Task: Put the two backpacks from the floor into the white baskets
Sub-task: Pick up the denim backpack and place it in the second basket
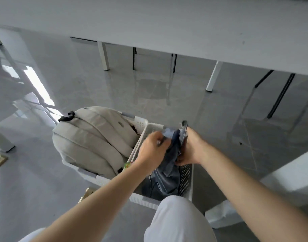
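Observation:
A beige backpack lies in the left white basket and bulges over its rim. Beside it on the right stands a second white basket, and a dark blue-grey backpack sits partly inside it. My left hand grips the top of the dark backpack from the left. My right hand holds the same backpack from the right side. The bottom of the dark backpack is hidden by my knee.
A long white table spans the back, with white legs and black chair legs beneath it. A grey table leg stands at the left. A white block sits at the right on the glossy grey floor.

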`<state>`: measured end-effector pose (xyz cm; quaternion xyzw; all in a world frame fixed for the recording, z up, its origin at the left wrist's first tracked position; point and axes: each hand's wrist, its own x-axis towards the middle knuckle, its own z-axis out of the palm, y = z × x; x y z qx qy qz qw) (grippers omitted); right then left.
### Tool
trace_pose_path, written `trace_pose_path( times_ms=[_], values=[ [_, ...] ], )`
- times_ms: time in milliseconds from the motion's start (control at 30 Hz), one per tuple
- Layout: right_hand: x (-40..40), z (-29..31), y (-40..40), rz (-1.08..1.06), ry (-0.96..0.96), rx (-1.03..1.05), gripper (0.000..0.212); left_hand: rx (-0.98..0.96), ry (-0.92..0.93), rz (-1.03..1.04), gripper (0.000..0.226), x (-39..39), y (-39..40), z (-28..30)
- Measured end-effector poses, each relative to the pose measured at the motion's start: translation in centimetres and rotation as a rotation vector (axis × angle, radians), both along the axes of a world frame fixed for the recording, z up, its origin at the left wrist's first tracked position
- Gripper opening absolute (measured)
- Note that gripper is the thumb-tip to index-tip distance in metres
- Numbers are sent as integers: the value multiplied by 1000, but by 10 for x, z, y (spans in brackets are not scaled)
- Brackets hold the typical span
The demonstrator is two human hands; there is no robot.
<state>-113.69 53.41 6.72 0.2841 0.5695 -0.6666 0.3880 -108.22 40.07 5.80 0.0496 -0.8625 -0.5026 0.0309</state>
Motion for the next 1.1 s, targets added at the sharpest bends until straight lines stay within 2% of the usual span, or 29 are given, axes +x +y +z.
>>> trace_pose_path(
  times_ms=[67,100,200,300,367,433,500,533,633,700,833,867,1000,1100],
  values=[
    [-3,-6,-8,16,-1,-23,78,21,-77,-125,26,7,-3,-9],
    [-3,-6,-11,13,4,-9,81,112,-146,-154,31,11,-4,-10],
    [8,1,-15,-29,25,-28,90,432,-507,-97,39,17,-13,-10],
    [9,4,-12,-242,121,-152,85,579,-732,-42,61,7,-26,-21],
    [8,4,-9,-354,163,-236,84,577,-734,102,71,-7,-33,-40],
    [4,2,-2,-403,187,-240,87,346,-619,280,69,-22,-37,-56],
    [4,2,4,-425,192,-208,90,178,-596,289,69,-28,-32,-62],
    [5,1,5,-425,201,-209,90,234,-645,235,71,-26,-27,-64],
    [13,-6,2,-408,260,-183,84,689,-896,13,66,-15,-3,-62],
    [18,-11,-2,-401,283,-180,81,736,-873,0,63,-14,10,-72],
    [20,-15,-6,-431,293,-220,82,711,-680,132,24,-19,17,-77],
    [21,-16,-6,-435,293,-228,82,661,-648,172,21,-20,19,-76],
    [16,-10,8,-509,308,-272,81,132,-520,235,41,-26,11,-48],
    [2,17,27,-639,368,-338,75,-61,-331,220,45,-43,-6,-9]
  ],
)
